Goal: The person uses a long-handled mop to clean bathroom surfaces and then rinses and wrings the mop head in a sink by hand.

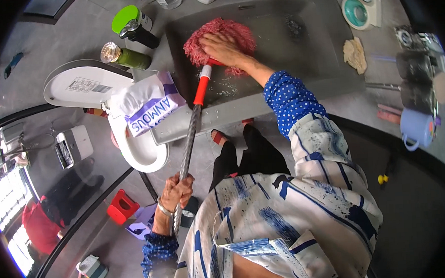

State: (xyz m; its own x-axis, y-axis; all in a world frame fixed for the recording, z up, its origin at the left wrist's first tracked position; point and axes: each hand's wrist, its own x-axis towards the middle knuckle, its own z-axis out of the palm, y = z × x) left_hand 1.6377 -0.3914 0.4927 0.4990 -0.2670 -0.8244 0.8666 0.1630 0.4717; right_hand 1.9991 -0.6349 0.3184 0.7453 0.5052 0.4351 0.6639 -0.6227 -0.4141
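A mop lies slantwise over the front edge of the grey sink (324,68), its shaggy pink-red mop head (239,30) inside the basin. On top of the strands my right hand (221,47) rests with its fingers stretched out. My left hand (176,191) is closed round the twisted silver mop handle (190,140), low on the left beside my body. A red and white collar (203,84) joins handle and head. Shallow water glistens around the mop head.
Left of the sink are a green-lidded container (128,18), a green bottle (132,57), a white and purple package (155,102) and a toilet (148,155) with raised lid. A beige cloth (354,55) lies right. A red stool (122,206) stands lower left.
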